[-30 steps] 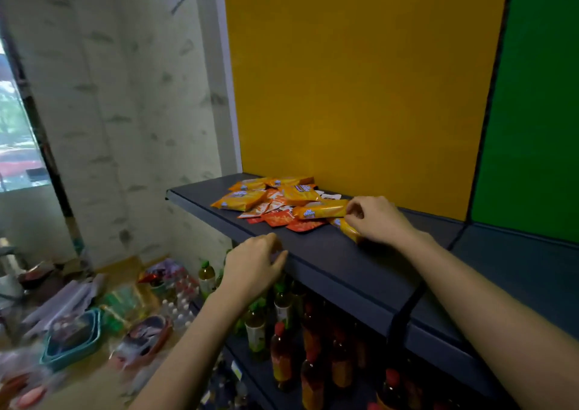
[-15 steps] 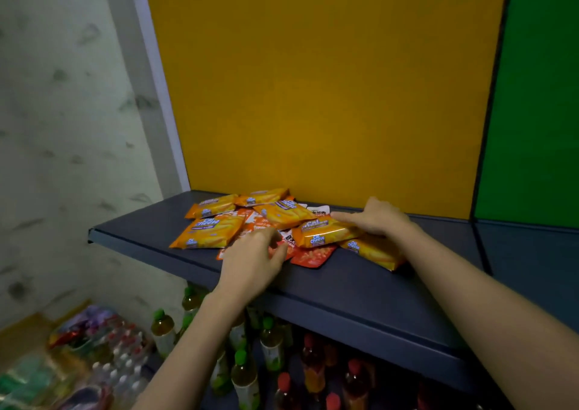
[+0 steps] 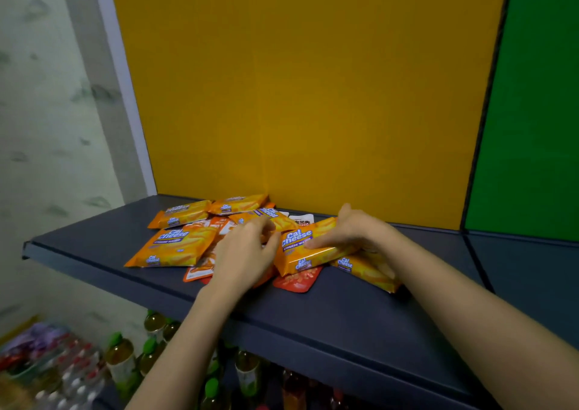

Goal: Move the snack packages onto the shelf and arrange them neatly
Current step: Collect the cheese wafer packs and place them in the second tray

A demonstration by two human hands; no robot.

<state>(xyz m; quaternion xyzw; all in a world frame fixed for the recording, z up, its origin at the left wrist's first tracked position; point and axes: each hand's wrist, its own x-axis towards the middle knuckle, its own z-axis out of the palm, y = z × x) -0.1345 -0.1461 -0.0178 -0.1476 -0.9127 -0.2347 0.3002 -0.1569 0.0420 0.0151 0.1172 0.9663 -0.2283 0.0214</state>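
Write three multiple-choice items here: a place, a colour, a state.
1. Relative to the dark blue-grey flat shelf, the green-capped plastic drink bottles stand: A on it; B below it; C above it.
2. The flat panel right behind the heap of orange snack packets is: A green; B white; C yellow.
3. The right hand: A holds an orange Cal Cheese wafer packet; B hangs clear of the shelf; C grips a bottle.
1 B: caps show under its edge. 2 C: green starts further right. 3 A: fingers curl over it.

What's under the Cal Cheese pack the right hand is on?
Red sachet pokes out beneath its front edge; another orange pack lies partly under its right end. The Cal Cheese pack hides anything else.
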